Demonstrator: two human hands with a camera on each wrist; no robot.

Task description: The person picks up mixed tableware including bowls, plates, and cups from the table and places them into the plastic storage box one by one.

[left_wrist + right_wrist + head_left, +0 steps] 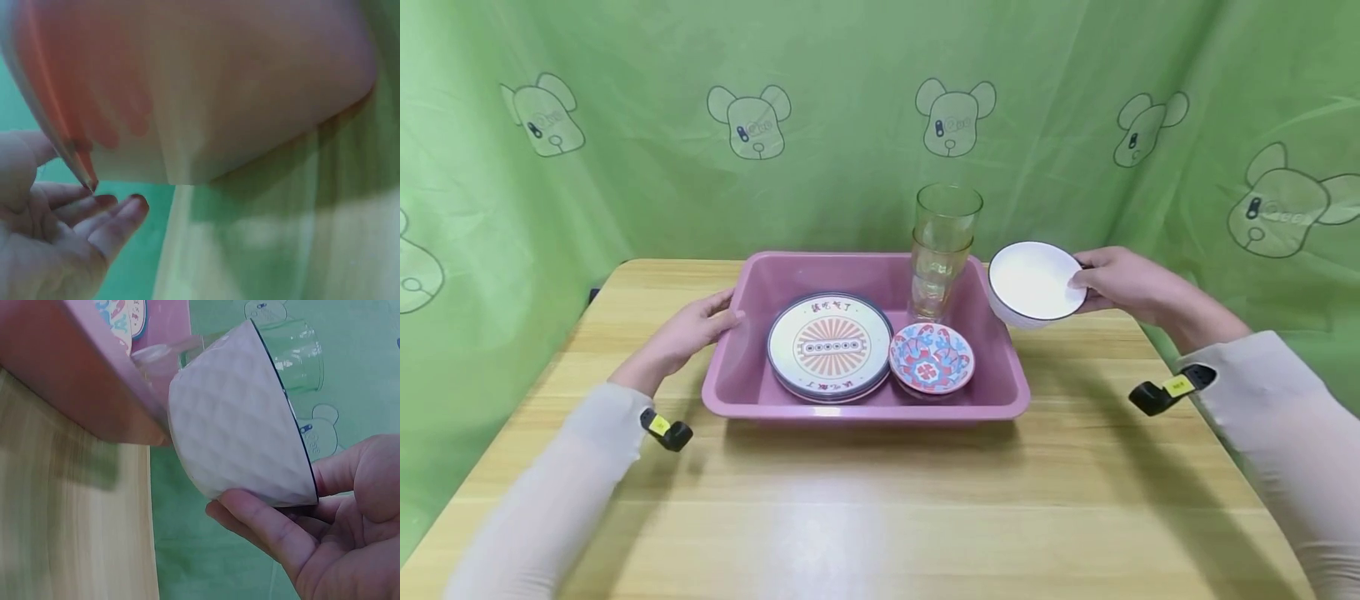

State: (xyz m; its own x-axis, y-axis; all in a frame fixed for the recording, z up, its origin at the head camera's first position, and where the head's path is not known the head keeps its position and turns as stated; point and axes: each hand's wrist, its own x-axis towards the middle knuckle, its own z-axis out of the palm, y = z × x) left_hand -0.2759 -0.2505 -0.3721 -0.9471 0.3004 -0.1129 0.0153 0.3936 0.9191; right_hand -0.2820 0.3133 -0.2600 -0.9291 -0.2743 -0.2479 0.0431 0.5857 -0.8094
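A pink plastic basin (865, 412) sits on the wooden table. My left hand (688, 335) holds its left rim, the thumb over the edge and the other fingers outside; in the left wrist view those fingers (119, 228) lie below the rim. Beyond the basin's right side, my right hand (1123, 285) grips a white bowl (1036, 282) by its dark rim, raised off the table. The right wrist view shows the bowl's diamond-patterned outside (240, 425), with the thumb and fingers on opposite sides of the wall.
Inside the basin lie stacked patterned plates (831, 346) at left and a red-and-blue patterned bowl (931, 360) at front right. Stacked clear yellowish glasses (942, 246) stand at the back right, rising above the rim. Green curtains (850, 50) hang behind and beside the table (880, 508).
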